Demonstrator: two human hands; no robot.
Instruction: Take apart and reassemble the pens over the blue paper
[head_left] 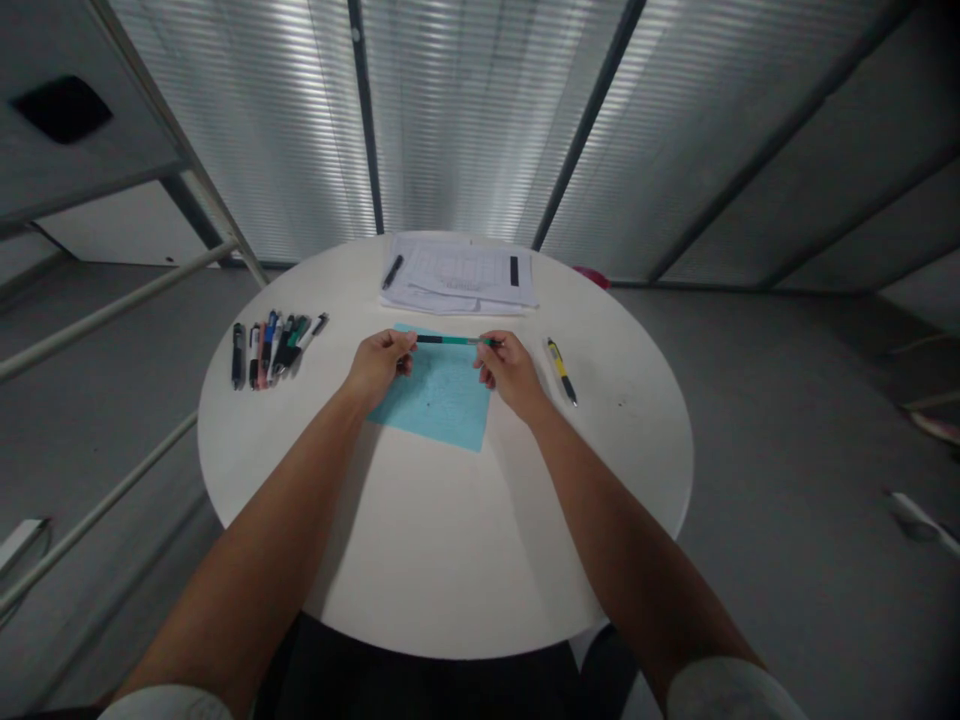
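A slim green and black pen (pixel 450 340) is held level between both hands, above a light-blue sheet of paper (pixel 435 400). My left hand (pixel 381 365) pinches its black end, and the fingertips hide the tip. At the other end, my right hand (pixel 513 370) has thumb and fingers closed on the pen near its silvery clip. The blue sheet lies slightly turned on the white table, with faint writing on it. Just right of my right hand, a yellow and black pen (pixel 562 371) rests on the table.
Several pens (pixel 274 350) lie grouped at the left of the round white table (pixel 450 540). A stack of printed papers (pixel 457 275) sits at the far edge, with a black pen (pixel 392 272) on it. Metal rails (pixel 112 310) stand left of the table, a ribbed translucent wall behind it.
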